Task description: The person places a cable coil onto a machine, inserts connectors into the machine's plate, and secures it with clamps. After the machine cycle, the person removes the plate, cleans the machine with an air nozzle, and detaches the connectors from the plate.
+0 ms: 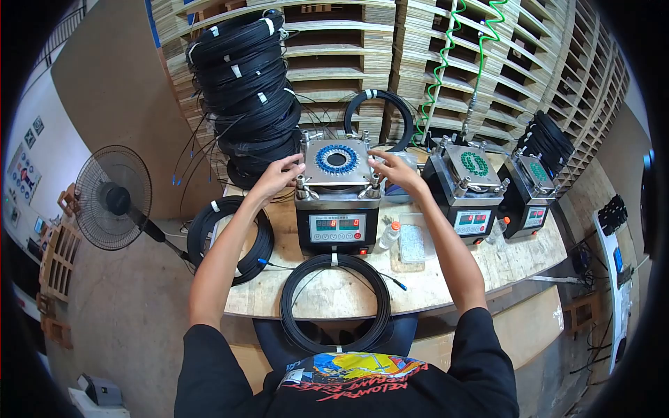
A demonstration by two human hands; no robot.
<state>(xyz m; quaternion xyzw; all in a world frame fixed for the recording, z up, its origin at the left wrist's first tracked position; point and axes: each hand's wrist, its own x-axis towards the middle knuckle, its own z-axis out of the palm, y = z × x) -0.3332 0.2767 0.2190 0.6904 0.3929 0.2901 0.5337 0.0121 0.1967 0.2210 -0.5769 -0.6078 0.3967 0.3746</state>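
In the middle of the bench stands a tabletop fibre-connector polishing machine point(337, 240) with a lit red display. On its top is a square metal fixture plate point(317, 172), with a ring of blue connectors point(337, 148) around a dark centre hole. My left hand point(280, 175) is at the plate's left edge, fingers bent against it between the corner posts. On the opposite edge, my right hand point(397, 172) has its fingertips against the plate. Both hands grip it from the sides; the undersides of the fingers are hidden.
Two similar machines point(474, 188) point(533, 184) with green connectors stand to the right. A coiled black cable point(284, 306) overhangs the front edge. Beside the machine are a small bottle point(390, 235) and clear tray point(412, 244). Stacked cable coils point(244, 90) rise behind left; a fan point(113, 198) stands left.
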